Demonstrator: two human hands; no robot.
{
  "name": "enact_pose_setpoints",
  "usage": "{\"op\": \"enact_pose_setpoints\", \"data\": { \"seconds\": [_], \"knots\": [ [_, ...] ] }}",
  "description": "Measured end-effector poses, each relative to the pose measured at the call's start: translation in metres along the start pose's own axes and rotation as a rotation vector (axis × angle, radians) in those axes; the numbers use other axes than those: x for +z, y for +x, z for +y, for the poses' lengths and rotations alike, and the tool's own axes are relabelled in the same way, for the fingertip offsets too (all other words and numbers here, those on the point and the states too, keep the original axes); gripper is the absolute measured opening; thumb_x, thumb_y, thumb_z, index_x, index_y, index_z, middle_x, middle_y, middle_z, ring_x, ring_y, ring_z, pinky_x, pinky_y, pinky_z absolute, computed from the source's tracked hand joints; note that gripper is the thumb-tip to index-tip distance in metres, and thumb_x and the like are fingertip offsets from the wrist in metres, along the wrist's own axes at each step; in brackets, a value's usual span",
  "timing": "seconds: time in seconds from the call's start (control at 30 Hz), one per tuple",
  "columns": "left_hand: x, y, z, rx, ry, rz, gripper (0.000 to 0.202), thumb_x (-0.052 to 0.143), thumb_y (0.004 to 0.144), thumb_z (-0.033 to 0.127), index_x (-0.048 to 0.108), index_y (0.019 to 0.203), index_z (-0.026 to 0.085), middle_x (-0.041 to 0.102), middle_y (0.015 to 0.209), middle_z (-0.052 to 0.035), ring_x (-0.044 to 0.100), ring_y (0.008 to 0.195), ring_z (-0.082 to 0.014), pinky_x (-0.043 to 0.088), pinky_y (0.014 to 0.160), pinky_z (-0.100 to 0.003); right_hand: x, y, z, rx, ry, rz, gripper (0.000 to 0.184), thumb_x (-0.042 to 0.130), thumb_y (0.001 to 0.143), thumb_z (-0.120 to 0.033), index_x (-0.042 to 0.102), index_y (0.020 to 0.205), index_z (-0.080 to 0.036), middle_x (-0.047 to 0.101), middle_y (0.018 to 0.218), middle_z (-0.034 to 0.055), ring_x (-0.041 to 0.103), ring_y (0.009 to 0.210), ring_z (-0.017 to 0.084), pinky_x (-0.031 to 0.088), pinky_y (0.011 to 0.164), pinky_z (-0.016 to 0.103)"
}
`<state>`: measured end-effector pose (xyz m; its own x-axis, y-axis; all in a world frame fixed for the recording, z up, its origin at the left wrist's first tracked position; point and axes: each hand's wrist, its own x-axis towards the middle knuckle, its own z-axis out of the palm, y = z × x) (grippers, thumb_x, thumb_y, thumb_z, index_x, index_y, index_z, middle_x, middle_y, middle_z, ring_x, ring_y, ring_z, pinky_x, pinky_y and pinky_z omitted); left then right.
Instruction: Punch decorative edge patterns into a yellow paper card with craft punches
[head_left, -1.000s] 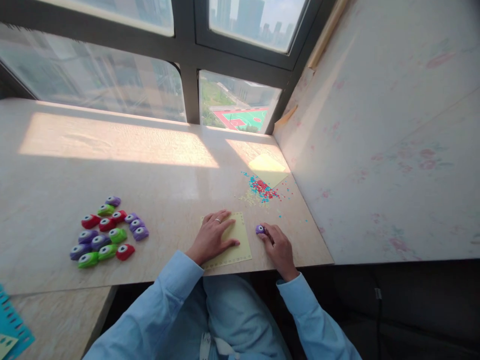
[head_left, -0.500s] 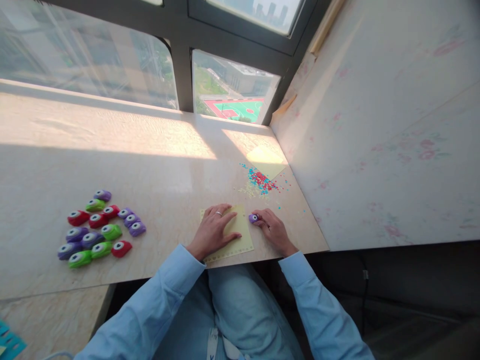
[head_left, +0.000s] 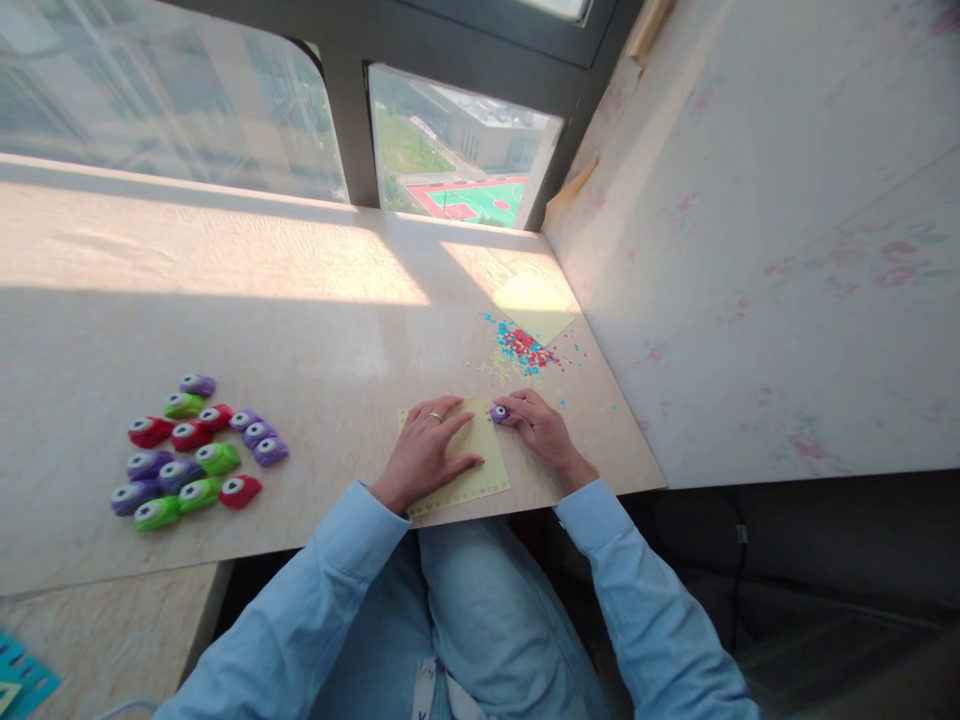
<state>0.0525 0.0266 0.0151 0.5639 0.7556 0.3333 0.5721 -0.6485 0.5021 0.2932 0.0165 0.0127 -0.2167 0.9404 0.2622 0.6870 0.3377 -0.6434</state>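
Observation:
My left hand point(head_left: 429, 450) lies flat with fingers spread on a pale yellow sheet of paper point(head_left: 491, 470), which has small punched holes along its edges. In my right hand point(head_left: 540, 430) a small purple craft punch point(head_left: 499, 412) is gripped between thumb and fingers. This punch sits at the sheet's right edge, near the top corner. Whether the paper is inside its slot is too small to tell.
Several red, green and purple craft punches point(head_left: 199, 465) stand grouped at the left. Beyond my hands lies a scatter of red, blue and yellow paper bits point(head_left: 525, 348), touching another yellow sheet point(head_left: 536, 305). A wall point(head_left: 750, 300) bounds the right side; windows are behind.
My right hand has brought the purple punch left and slightly away from me, from beside the sheet onto its right edge. My left hand stays on the paper. The view has tilted slightly.

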Motion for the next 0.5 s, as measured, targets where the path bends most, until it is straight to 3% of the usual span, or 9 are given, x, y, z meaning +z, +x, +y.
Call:
{"op": "enact_pose_setpoints", "data": {
  "seconds": [0.2, 0.5],
  "knots": [
    [0.0004, -0.0003, -0.0009, -0.010, -0.002, 0.000, 0.060, 0.070, 0.076, 0.056, 0.061, 0.123, 0.020, 0.056, 0.133, -0.0162, 0.050, 0.125, -0.0310, 0.040, 0.104, -0.051, 0.0021, -0.0007, 0.0039, -0.036, 0.026, -0.011, 0.033, 0.050, 0.094, -0.019, 0.064, 0.121, -0.031, 0.062, 0.108, 0.0032, 0.065, 0.092, 0.015, 0.053, 0.081, 0.028],
    [0.0018, -0.0005, 0.0002, -0.003, 0.042, -0.040, 0.059, 0.064, 0.080, 0.057, 0.060, 0.125, 0.019, 0.052, 0.139, -0.0157, 0.046, 0.130, -0.0306, 0.037, 0.108, -0.050, 0.0025, -0.0046, 0.0045, -0.142, -0.026, -0.028, 0.038, 0.046, 0.096, -0.019, 0.059, 0.129, -0.031, 0.061, 0.095, 0.0038, 0.062, 0.086, 0.016, 0.052, 0.078, 0.029]
  ]
}}
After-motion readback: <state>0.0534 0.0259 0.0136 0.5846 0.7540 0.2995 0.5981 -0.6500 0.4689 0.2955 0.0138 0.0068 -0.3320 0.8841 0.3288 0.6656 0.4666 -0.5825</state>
